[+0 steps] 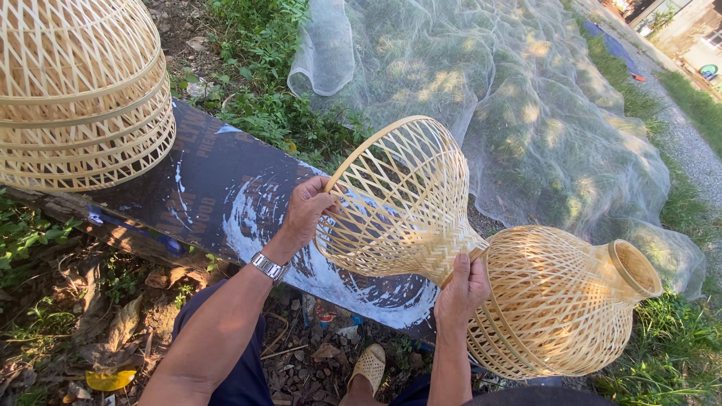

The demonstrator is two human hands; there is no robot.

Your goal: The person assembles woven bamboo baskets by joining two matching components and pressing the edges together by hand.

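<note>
Outdoors, both hands steady a pale woven bamboo lampshade (402,203), tilted above a dark paint-smeared board (226,195): left hand (307,210) pinches its wide rim, right hand (460,289) closes round its narrow neck. Beside it lies a rounder bamboo shade (556,301); stacked shades (79,94) rest upper left.

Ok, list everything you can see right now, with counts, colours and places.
held woven shade: one, pale bamboo, centre, in both hands
bulb-shaped woven shade: one, pale bamboo, lower right, lying on its side
stacked woven shades: several, pale bamboo, upper left on the board
board: one, dark with white smears, across the middle
netting: one sheet, pale translucent, spread over grass, upper right
sandal: one, tan woven, bottom centre
wristwatch: one, silver, left wrist
left hand: grip on the shade's wide rim
right hand: grip at the shade's narrow neck
</note>
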